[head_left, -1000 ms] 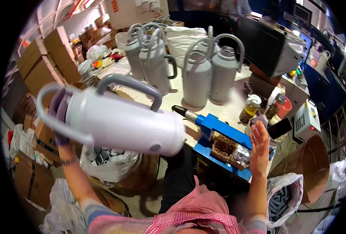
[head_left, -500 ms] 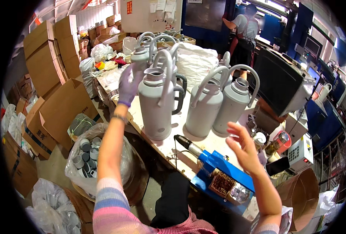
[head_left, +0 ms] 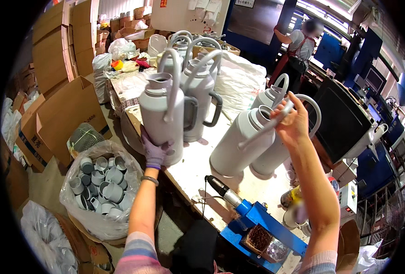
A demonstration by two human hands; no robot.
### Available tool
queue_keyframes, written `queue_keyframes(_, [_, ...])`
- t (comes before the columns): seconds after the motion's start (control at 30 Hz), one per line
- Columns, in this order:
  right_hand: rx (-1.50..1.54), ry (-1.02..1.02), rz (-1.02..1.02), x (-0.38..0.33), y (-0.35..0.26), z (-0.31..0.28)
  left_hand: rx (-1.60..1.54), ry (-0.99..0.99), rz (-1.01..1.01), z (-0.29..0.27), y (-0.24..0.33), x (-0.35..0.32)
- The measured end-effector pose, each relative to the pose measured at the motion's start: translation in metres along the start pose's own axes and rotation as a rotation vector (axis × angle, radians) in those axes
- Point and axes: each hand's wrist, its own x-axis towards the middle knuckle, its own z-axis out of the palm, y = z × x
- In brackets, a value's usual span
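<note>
Since a moment ago, the gloved left hand [head_left: 156, 153] has stood its grey vacuum flask [head_left: 162, 116] upright at the workbench [head_left: 198, 169] edge, still gripping its base, while the bare right hand [head_left: 294, 121] has closed on the next flask's handle [head_left: 269, 128].

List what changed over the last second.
The left hand swung its grey flask from lying level in the air to upright at the bench edge, gripping its base. The right hand, empty before, rose and grasped the handle of another flask, tilting it. The other flasks and blue tool stayed put.
</note>
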Motion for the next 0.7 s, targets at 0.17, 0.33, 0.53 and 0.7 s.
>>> queue_keyframes(0.17, [-0.337, 0.014, -0.018, -0.062, -0.035, 0.012, -0.402, -0.121, -0.262, 0.0, -0.031, 0.059])
queue_keyframes(0.33, [-0.462, 0.129, -0.335, -0.125, -0.083, 0.013, 0.565, -0.076, 0.133, -0.012, -0.037, 0.089])
queue_keyframes(0.53, [-0.085, -0.029, -0.441, -0.242, -0.154, -0.087, -0.707, -0.448, -0.173, 0.009, 0.091, -0.062])
queue_keyframes(0.7, [0.108, 0.34, -0.284, -0.319, -0.089, -0.097, -0.513, -0.386, -0.242, -0.036, 0.169, -0.192])
